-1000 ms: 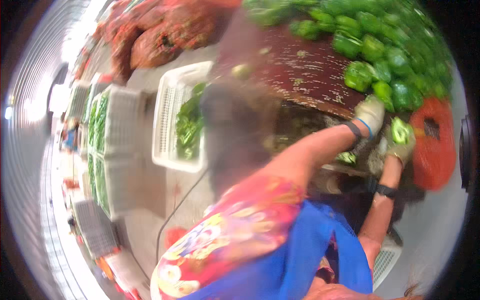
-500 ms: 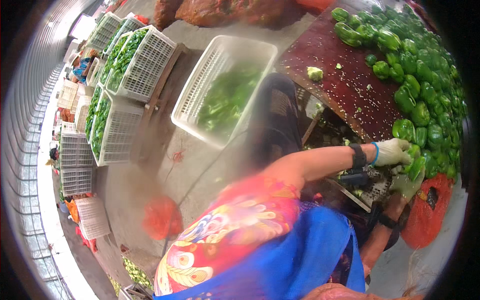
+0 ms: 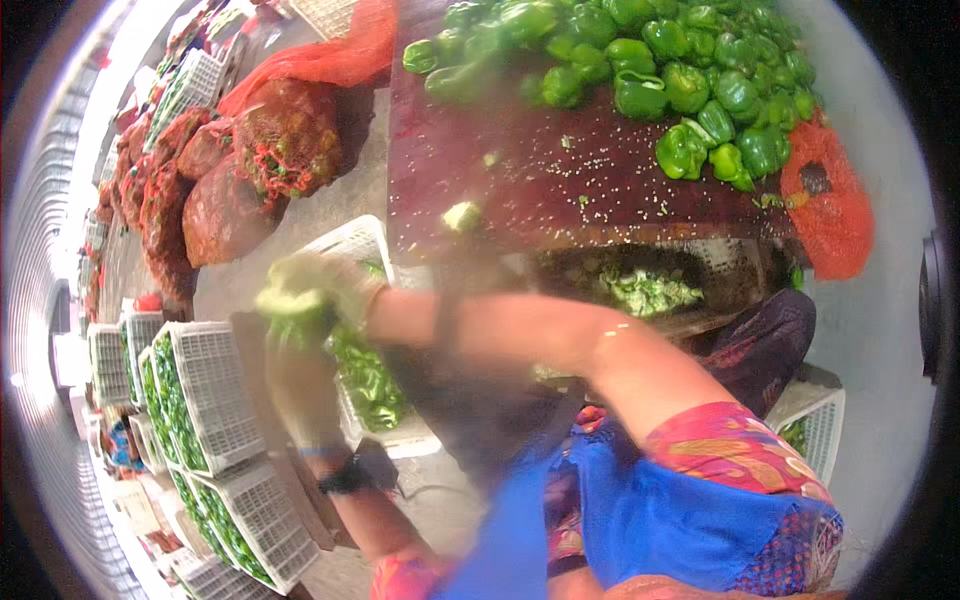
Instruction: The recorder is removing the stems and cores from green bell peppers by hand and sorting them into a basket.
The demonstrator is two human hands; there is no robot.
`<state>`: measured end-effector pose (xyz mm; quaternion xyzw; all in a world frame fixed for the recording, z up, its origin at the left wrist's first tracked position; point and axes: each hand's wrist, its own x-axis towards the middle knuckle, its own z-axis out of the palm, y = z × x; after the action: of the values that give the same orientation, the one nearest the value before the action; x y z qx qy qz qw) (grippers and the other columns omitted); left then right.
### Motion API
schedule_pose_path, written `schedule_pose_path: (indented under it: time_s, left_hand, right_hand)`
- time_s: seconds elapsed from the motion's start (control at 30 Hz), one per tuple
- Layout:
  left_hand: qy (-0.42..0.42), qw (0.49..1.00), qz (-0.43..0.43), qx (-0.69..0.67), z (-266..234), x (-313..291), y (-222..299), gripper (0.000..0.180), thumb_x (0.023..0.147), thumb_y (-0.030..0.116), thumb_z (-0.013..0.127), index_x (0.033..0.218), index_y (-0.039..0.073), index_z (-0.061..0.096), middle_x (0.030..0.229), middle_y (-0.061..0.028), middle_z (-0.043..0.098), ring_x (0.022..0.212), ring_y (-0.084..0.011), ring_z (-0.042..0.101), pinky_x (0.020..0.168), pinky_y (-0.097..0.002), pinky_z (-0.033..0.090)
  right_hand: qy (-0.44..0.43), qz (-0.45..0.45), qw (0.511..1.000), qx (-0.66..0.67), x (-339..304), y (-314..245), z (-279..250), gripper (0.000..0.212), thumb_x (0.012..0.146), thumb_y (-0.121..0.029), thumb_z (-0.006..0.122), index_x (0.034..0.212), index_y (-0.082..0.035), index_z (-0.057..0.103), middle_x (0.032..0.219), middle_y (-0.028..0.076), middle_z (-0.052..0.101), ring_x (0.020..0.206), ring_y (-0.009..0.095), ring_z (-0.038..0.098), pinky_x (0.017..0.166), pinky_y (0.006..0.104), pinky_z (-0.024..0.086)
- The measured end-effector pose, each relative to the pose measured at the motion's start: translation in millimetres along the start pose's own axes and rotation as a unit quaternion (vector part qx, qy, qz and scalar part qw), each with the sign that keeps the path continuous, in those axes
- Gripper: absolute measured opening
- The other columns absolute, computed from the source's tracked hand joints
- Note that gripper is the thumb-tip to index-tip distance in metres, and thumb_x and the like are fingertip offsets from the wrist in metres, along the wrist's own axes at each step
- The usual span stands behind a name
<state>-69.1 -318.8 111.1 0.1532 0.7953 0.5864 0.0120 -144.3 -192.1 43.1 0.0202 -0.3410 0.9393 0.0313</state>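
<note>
Both my hands wear pale gloves and are at the left, beside a white crate (image 3: 372,232) of green peppers. Motion blurs them. My left hand (image 3: 298,385) has a blue band and a black strap at the wrist, and its fingers are closed around a green bell pepper (image 3: 300,330). Crossing over from the right, my right hand (image 3: 345,288) lies just above it with fingers curled against the same pepper; its fingertips are smeared. Part of the crate is hidden behind my hands and arms. A heap of green bell peppers (image 3: 690,88) covers the far side of a dark red table (image 3: 480,190).
Pale seeds and a pepper core (image 3: 461,216) lie on the table. Under its near edge, a container (image 3: 720,300) holds pale scraps. Filled red net sacks (image 3: 235,205) stand far left. Stacked white crates of peppers (image 3: 215,400) are at left. A red net (image 3: 828,200) hangs at right.
My view has turned toward the left side of the table. Both hands have left the pepper heap and swung left to the crate, carrying a green bell pepper.
</note>
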Motion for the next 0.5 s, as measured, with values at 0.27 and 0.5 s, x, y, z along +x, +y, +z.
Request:
schedule_pose_path:
  time_s: [0.27, 0.5]
  left_hand:
    - [0.096, 0.975, -0.182, 0.083, -162.3, -55.9, -142.6, 0.031, 0.098, 0.018, 0.046, 0.123, 0.001, 0.053, 0.099, -0.0049, 0.061, 0.080, -0.0134, 0.057, 0.063, -0.0249, 0.046]
    - [-0.071, 0.789, -0.222, 0.569, -132.7, -55.0, -184.0, 0.037, 0.076, 0.035, 0.056, 0.090, 0.003, 0.068, 0.099, -0.0268, 0.066, 0.090, -0.0451, 0.062, 0.078, -0.0491, 0.048]
  right_hand:
    - [-0.100, 0.093, 0.911, -0.388, -13.5, 78.8, 110.9, 0.039, 0.083, -0.037, 0.052, 0.094, -0.006, 0.074, 0.096, 0.018, 0.070, 0.090, 0.033, 0.068, 0.082, 0.0390, 0.051]
    - [-0.139, 0.035, 0.794, -0.590, -38.4, -2.2, 93.6, 0.048, 0.084, -0.041, 0.052, 0.112, -0.003, 0.063, 0.104, 0.023, 0.067, 0.099, 0.038, 0.065, 0.087, 0.0447, 0.049]
